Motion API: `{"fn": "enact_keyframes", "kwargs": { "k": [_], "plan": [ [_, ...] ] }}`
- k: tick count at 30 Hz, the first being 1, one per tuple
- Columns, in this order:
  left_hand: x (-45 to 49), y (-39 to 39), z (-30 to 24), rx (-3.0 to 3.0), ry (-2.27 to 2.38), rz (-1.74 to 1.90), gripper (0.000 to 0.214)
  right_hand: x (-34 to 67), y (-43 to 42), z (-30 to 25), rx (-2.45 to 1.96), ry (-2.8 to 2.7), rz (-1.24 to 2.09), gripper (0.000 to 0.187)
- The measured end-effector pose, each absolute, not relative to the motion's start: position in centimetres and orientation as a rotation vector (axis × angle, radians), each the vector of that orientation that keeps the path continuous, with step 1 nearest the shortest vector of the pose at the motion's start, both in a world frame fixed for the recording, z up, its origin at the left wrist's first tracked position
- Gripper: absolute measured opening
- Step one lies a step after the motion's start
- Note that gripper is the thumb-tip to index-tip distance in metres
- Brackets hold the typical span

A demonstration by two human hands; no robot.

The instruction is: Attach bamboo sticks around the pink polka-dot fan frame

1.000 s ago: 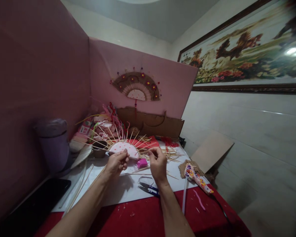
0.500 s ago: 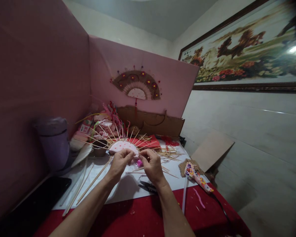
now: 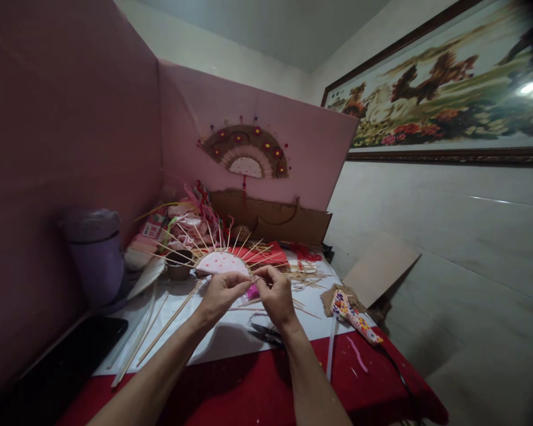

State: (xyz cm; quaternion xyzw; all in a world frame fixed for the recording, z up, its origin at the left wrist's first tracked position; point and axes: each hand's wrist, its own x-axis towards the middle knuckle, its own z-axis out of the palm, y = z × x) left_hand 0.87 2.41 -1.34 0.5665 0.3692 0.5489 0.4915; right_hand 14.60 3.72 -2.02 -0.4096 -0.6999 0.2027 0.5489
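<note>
A half-round fan frame (image 3: 222,262) stands upright before me, its base covered in white cloth with pink dots. Thin wooden sticks fan out from its curved edge, which has a brown, cord-like border. My left hand (image 3: 224,294) is closed at the lower right of the base, thumb and fingers pinched on its edge. Close beside it, at the right corner, my right hand (image 3: 275,296) pinches something small that its fingers hide. A bright pink item (image 3: 252,291) shows just behind the fingertips. Below the right wrist lie black-handled scissors or pliers (image 3: 266,335).
On the right lies a flower-patterned glue gun (image 3: 355,316) with its cord. Loose sticks (image 3: 171,322), clear glue sticks and a dark phone (image 3: 98,337) are at left, near a purple bin (image 3: 95,260). A finished fan (image 3: 249,151) hangs on the pink board behind.
My left hand has shifted slightly, its thumb now stretched toward the right fingertips. The right hand has turned a little at the fan's corner. The fan stays almost in place.
</note>
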Motion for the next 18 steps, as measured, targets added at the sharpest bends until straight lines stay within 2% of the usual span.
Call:
{"fn": "enact_keyframes", "kwargs": {
  "k": [3, 7, 12, 18],
  "plan": [
    [0.8, 2.3, -1.4, 1.391, 0.915, 1.308, 0.028, 14.6, 3.8, -2.0, -0.946, -1.663, 0.438, 0.018],
    [0.7, 2.3, -1.6, 1.386, 0.914, 1.307, 0.031, 14.6, 3.0, -1.4, -0.860, -1.686, 0.142, 0.030],
    [0.8, 2.4, -1.5, 1.350, 0.925, 1.344, 0.031, 14.5, 2.3, -1.6, -0.857, -1.684, -0.037, 0.009],
    [0.9, 2.2, -1.2, 1.333, 0.900, 1.391, 0.029, 14.2, 2.5, -1.9, -0.911, -1.809, 0.068, 0.013]
  ]
}}
